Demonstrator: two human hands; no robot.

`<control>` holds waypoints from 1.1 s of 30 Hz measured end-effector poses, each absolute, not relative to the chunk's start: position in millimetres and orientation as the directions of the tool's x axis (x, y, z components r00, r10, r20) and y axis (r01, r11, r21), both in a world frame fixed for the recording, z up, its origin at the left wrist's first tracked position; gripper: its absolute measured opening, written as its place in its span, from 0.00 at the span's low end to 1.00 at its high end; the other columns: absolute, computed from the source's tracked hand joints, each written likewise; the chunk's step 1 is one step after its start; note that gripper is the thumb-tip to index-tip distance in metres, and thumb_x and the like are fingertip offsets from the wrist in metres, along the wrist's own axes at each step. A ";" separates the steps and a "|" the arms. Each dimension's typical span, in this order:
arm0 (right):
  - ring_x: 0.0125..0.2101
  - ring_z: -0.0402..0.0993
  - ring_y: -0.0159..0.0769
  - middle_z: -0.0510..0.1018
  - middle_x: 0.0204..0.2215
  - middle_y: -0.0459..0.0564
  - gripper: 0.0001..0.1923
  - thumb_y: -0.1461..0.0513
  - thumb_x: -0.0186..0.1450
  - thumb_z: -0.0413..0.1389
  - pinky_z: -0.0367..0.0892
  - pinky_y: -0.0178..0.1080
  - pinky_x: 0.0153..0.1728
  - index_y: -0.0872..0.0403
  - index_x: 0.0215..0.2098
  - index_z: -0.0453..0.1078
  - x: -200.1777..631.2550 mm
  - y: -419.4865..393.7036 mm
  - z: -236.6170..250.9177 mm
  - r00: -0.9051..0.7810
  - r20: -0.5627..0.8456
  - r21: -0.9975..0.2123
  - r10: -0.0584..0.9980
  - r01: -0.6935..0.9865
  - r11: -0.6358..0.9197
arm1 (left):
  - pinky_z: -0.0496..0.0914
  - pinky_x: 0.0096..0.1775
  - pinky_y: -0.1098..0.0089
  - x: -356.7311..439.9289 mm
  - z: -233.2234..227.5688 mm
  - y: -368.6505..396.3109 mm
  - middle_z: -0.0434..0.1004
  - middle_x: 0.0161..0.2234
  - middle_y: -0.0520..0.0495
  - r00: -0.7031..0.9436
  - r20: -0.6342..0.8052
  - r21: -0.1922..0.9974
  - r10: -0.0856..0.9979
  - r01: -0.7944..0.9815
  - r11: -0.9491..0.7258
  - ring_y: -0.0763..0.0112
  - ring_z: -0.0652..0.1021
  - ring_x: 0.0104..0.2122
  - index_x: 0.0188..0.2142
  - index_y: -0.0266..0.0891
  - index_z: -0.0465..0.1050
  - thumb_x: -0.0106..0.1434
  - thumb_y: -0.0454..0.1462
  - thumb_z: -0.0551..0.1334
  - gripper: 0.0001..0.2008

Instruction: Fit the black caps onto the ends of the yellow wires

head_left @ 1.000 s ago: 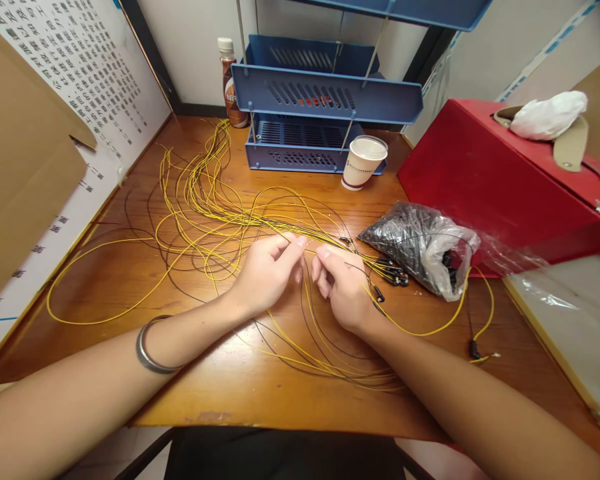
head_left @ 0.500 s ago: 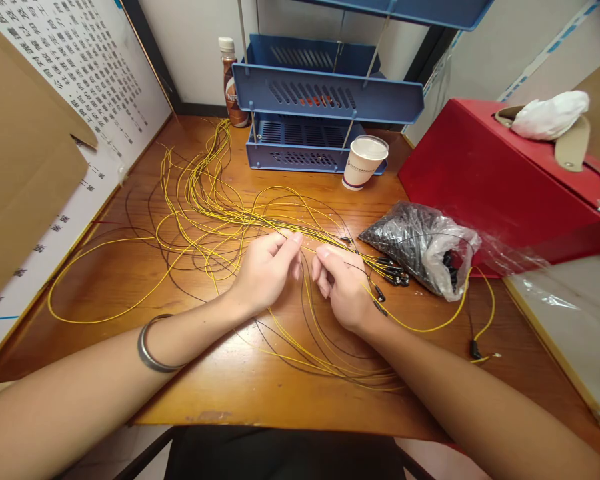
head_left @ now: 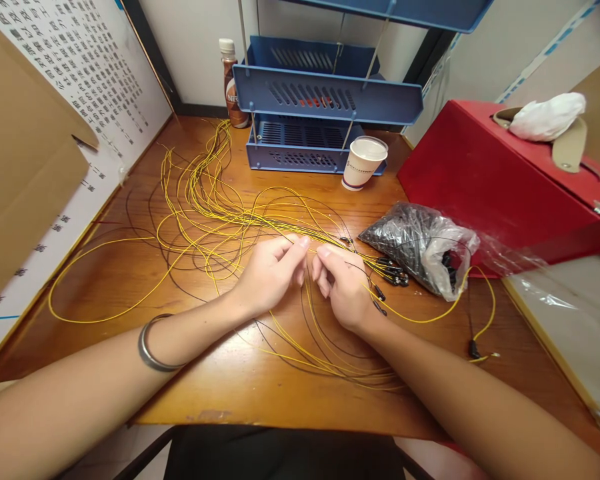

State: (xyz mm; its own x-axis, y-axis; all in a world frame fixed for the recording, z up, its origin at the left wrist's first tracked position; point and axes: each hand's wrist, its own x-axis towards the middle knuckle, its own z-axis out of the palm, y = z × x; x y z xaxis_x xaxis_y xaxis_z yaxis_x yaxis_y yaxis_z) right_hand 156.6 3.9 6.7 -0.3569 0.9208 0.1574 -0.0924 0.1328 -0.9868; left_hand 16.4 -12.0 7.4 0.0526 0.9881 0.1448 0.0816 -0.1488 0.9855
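Both hands [head_left: 307, 277] pinch yellow wires [head_left: 205, 200], fingertips meeting.

Yellow and black wires [head_left: 205, 220], orange-brown wooden desk [head_left: 260, 387], blue trays [head_left: 325, 100], red box [head_left: 495, 180].

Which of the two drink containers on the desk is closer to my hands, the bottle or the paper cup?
The paper cup, standing in front of the blue tray rack toward the right. The brown bottle stands farther back, at the rack's left end against the wall.
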 end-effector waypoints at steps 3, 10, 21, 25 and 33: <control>0.13 0.51 0.27 0.59 0.11 0.40 0.24 0.52 0.69 0.52 0.50 0.36 0.18 0.51 0.17 0.61 156.5 3.4 6.7 -0.362 0.148 -0.988 0.920 -0.102 0.118 | 0.66 0.30 0.70 16.0 7.7 -12.7 0.68 0.18 0.52 0.050 0.158 0.984 0.986 0.078 -0.161 0.75 0.70 0.21 0.19 0.39 0.66 0.71 0.43 0.56 0.24; 0.13 0.51 0.27 0.58 0.11 0.40 0.23 0.53 0.68 0.52 0.48 0.36 0.17 0.51 0.17 0.61 156.5 3.4 5.4 -0.341 0.139 -0.989 0.930 -0.099 0.112 | 0.65 0.32 0.69 13.1 11.0 -11.1 0.67 0.16 0.52 -0.123 0.160 0.978 0.979 0.155 -0.141 0.75 0.68 0.20 0.17 0.40 0.65 0.71 0.39 0.55 0.24; 0.13 0.51 0.26 0.57 0.10 0.39 0.21 0.56 0.67 0.50 0.48 0.36 0.17 0.51 0.17 0.61 156.4 4.0 5.6 -0.356 0.160 -0.986 0.921 -0.109 0.129 | 0.64 0.30 0.70 16.6 15.4 -12.5 0.67 0.16 0.52 -0.060 0.151 0.981 0.987 0.132 -0.142 0.75 0.69 0.19 0.16 0.39 0.66 0.69 0.39 0.57 0.23; 0.13 0.52 0.26 0.58 0.11 0.39 0.21 0.57 0.67 0.49 0.49 0.36 0.18 0.51 0.17 0.60 156.8 3.7 6.1 -0.348 0.179 -0.983 0.920 -0.103 0.152 | 0.64 0.30 0.70 14.5 13.0 -11.1 0.67 0.15 0.53 -0.128 0.162 0.981 0.978 0.132 -0.146 0.76 0.68 0.19 0.16 0.39 0.65 0.69 0.37 0.56 0.23; 0.13 0.52 0.26 0.58 0.10 0.39 0.21 0.58 0.68 0.49 0.48 0.36 0.17 0.51 0.17 0.61 157.5 3.9 4.8 -0.349 0.173 -0.984 0.921 -0.101 0.146 | 0.64 0.31 0.69 15.7 13.3 -10.4 0.67 0.16 0.53 -0.100 0.159 0.978 0.982 0.151 -0.143 0.75 0.69 0.20 0.16 0.40 0.65 0.70 0.38 0.55 0.23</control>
